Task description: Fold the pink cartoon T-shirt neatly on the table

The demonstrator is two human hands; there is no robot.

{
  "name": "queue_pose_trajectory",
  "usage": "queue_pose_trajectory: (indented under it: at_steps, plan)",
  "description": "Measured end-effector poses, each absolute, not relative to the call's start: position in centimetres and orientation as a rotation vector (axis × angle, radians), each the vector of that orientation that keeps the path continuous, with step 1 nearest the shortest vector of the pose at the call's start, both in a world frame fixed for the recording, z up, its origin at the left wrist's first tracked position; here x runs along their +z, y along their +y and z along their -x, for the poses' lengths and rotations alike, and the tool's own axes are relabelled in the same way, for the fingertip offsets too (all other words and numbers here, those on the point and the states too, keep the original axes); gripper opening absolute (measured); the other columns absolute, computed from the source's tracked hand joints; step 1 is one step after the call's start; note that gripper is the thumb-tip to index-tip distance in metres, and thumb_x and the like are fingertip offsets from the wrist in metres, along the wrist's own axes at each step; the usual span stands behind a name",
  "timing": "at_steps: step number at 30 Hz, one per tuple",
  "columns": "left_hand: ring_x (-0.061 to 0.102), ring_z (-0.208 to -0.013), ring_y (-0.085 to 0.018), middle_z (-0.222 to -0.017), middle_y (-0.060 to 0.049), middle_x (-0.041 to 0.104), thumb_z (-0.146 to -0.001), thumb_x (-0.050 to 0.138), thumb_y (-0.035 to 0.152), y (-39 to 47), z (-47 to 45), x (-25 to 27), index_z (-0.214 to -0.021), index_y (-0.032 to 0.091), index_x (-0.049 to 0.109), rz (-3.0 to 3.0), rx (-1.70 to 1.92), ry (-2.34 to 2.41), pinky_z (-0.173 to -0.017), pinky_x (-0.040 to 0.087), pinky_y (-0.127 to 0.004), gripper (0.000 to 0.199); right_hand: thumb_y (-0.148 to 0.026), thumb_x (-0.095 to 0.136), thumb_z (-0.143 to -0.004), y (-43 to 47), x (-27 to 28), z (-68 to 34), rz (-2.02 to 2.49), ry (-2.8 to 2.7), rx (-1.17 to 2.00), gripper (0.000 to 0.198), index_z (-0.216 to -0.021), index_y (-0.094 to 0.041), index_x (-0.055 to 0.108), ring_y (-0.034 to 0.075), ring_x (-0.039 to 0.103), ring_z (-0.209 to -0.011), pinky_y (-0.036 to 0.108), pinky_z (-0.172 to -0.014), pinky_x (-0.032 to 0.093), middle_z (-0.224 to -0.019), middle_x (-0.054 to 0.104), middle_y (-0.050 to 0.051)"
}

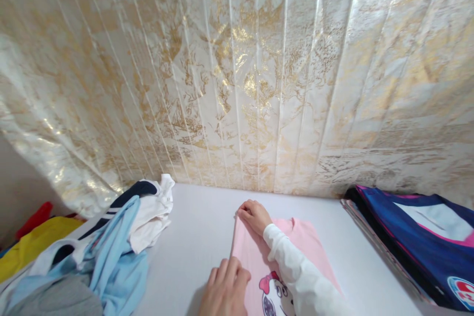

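A pink T-shirt (255,252) with a cartoon dog print in a red bow lies on the white table in front of me. Its left side is folded into a straight edge. My right hand (255,215), in a white sleeve, pinches the shirt's far left corner. Nearer to me, my left hand (226,286) has its fingers curled at the left edge of the same shirt, gripping the cloth. The right forearm covers part of the print, and the shirt's near end runs out of view.
A loose heap of clothes (118,266) in light blue, white, navy and grey lies at left, with a yellow garment (40,242) beyond it. Folded clothes are stacked at right, a navy jersey (418,237) on top. A gold-and-white curtain (237,84) hangs behind the table (200,217).
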State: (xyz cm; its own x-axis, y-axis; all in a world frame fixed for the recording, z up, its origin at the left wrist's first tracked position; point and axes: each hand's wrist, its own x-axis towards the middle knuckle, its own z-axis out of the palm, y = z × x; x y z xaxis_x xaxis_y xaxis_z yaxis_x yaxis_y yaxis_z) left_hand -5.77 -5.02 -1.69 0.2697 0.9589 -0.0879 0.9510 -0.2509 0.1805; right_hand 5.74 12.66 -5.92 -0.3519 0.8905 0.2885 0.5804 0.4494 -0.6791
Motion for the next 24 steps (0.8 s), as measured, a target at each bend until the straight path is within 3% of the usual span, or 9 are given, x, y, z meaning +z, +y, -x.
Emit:
queue_pose_trajectory:
  at_steps: [2,4,7,12,17,24]
  plan:
    - [0.043,-0.122,-0.025,-0.134,-0.008,0.048,-0.077,0.041,0.008,-3.5,4.4,-1.6,-0.121,0.019,0.056,-2.334,0.132,1.745,-0.097,0.035,-0.036,0.049,-0.023,0.048,-0.083,12.9,-5.4,-6.4,1.21,-2.043,0.652,0.021,-0.091,-0.018,0.067,0.018,0.061,-0.083,0.031,-0.078,0.044,-0.088,0.069,0.005]
    - [0.023,-0.136,-0.026,-0.149,-0.009,0.026,-0.081,0.043,0.017,-1.8,3.3,-2.0,-0.138,0.013,0.04,-2.323,0.181,1.745,-0.108,0.023,-0.039,0.057,-0.023,0.044,-0.083,12.9,-4.7,-8.2,1.2,-2.027,0.656,0.028,-0.103,-0.019,0.063,0.018,0.062,-0.091,0.032,-0.081,0.046,-0.1,0.069,0.006]
    - [0.004,-0.14,-0.029,-0.152,-0.011,0.007,-0.087,0.04,0.031,0.6,2.7,-3.0,-0.144,0.006,0.023,-2.339,0.252,1.762,-0.113,0.012,-0.043,0.065,-0.025,0.043,-0.082,11.7,-3.8,-12.9,1.216,-2.021,0.605,0.032,-0.109,-0.02,0.06,0.021,0.057,-0.108,0.038,-0.095,0.041,-0.114,0.065,0.007]
    - [0.003,-0.139,-0.03,-0.151,-0.013,0.006,-0.09,0.036,0.045,2.1,3.4,-5.4,-0.144,0.005,0.022,-2.372,0.274,1.818,-0.112,0.013,-0.045,0.069,-0.025,0.038,-0.082,6.8,-5.5,-20.2,1.502,-2.115,0.239,0.045,-0.124,-0.02,0.053,0.024,0.043,-0.127,0.044,-0.102,0.037,-0.136,0.05,0.011]
    - [0.003,-0.139,-0.028,-0.151,-0.01,0.007,-0.091,0.035,0.048,1.9,3.8,-6.8,-0.145,0.01,0.023,-2.452,0.295,1.879,-0.112,0.016,-0.043,0.068,-0.047,0.037,-0.089,2.9,-8.1,-20.1,1.657,-2.295,0.049,0.061,-0.14,-0.014,0.036,0.024,0.02,-0.138,0.043,-0.109,0.029,-0.149,0.027,0.011]
    - [0.007,-0.14,-0.026,-0.152,-0.01,0.011,-0.09,0.039,0.044,3.5,4.3,-5.6,-0.144,0.012,0.025,-2.465,0.25,1.775,-0.11,0.017,-0.044,0.064,-0.054,0.038,-0.088,3.4,-7.7,-18.8,1.695,-2.252,0.134,0.063,-0.139,-0.017,0.039,0.027,0.018,-0.139,0.047,-0.107,0.027,-0.15,0.027,0.011]
